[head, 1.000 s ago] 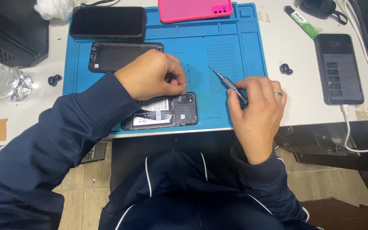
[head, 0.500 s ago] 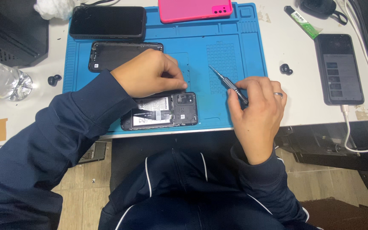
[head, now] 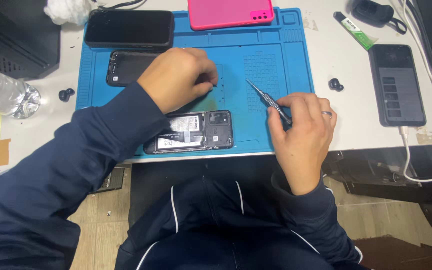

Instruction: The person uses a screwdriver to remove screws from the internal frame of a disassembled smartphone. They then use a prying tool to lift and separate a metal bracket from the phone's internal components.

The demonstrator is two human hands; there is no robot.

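The left hand (head: 178, 77) hid its own fingertips and part of the back cover (head: 126, 67), while the far edge cut off the pink case (head: 228, 12) and the left edge the water bottle (head: 1, 92).

Bright, even overhead light falls on the white worktop (head: 346, 65) and the blue rubber repair mat (head: 261, 55), leaving only soft short shadows under the hands, a faint sheen on the dark glossy phone screen (head: 128, 27), sharp focus throughout, and slight wide-angle bending at the edges.
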